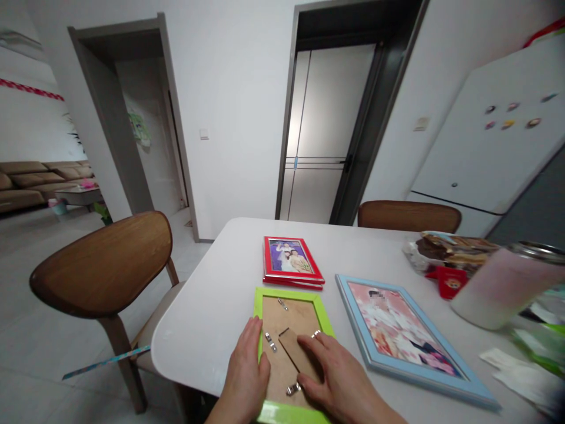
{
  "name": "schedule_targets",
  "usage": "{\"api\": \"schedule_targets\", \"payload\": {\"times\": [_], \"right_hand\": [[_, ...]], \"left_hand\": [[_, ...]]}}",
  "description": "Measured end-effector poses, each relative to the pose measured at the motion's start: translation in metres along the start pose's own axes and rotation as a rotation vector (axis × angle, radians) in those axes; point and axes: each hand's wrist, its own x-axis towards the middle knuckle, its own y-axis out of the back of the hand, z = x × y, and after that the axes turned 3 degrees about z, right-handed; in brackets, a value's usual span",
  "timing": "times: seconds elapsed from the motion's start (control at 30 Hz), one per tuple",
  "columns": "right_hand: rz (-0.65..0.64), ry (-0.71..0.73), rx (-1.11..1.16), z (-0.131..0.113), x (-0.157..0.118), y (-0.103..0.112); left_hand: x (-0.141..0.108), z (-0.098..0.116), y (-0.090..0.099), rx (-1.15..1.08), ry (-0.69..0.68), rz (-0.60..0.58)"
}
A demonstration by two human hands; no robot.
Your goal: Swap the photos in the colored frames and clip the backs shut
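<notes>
A green photo frame [325, 321] lies face down at the table's near edge, its brown backing board [276, 315] showing with several metal clips. My left hand [248, 371] rests along the frame's left side, thumb over the board and fingers extended, holding nothing. On the right part of the board lies my right hand [338, 377], its fingers spread over the brown stand flap [300, 353]. Behind the green frame sit stacked red frames [293, 262], the top one with a photo. A larger light blue frame [406, 333] with a photo lies to the right.
The white table [198, 318] has a rounded left corner. Wooden chairs stand at the left [110, 265] and far side [410, 216]. A pink-white tumbler [503, 285], a red item [451, 281], a plastic bag of items [454, 250] and white tissue [521, 377] occupy the right.
</notes>
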Motion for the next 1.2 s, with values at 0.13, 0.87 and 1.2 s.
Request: {"api": "schedule_targets", "payload": {"times": [0.13,0.87,1.2], "right_hand": [[0.019,-0.023,0.062,0.000,0.003,-0.003],[0.077,-0.189,-0.078,0.044,0.018,0.006],[0.078,-0.495,0.510,0.042,0.018,0.019]], "left_hand": [[0.002,0.004,0.003,-0.009,0.026,-0.008],[0.025,-0.041,0.110,-0.511,0.499,-0.035],[0.028,-0.037,0.103,-0.036,0.265,0.229]]}}
